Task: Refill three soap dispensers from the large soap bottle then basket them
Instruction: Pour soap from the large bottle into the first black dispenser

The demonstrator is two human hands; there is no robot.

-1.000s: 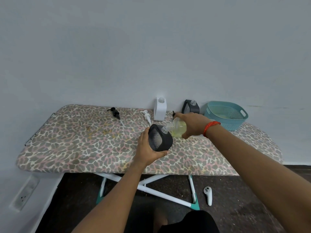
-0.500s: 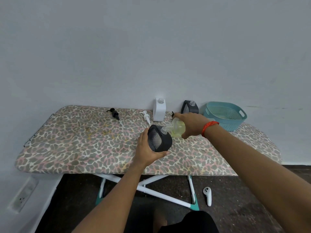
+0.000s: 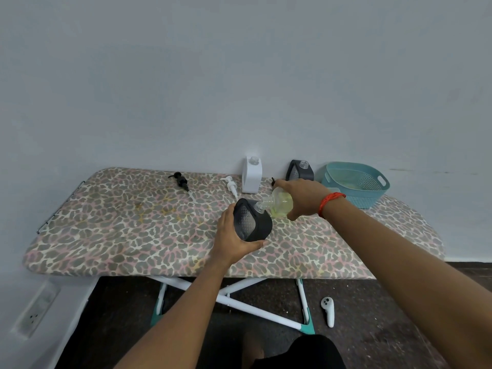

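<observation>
Nowhere legible writing on soap bottle (image 3: 279,206).

Two bare forearms reach into view from below, both uncovered to past the elbow, with no sleeve showing on either. The right wrist carries a thin orange-red band (image 3: 331,202), apparently of cord or thread, sitting snug just behind the right hand (image 3: 302,198). The left hand (image 3: 233,239) and its wrist are unadorned; no ring or watch can be made out on either. At the bottom edge, dark black clothing (image 3: 300,352) covers the person's lower body, its cut unclear.
</observation>
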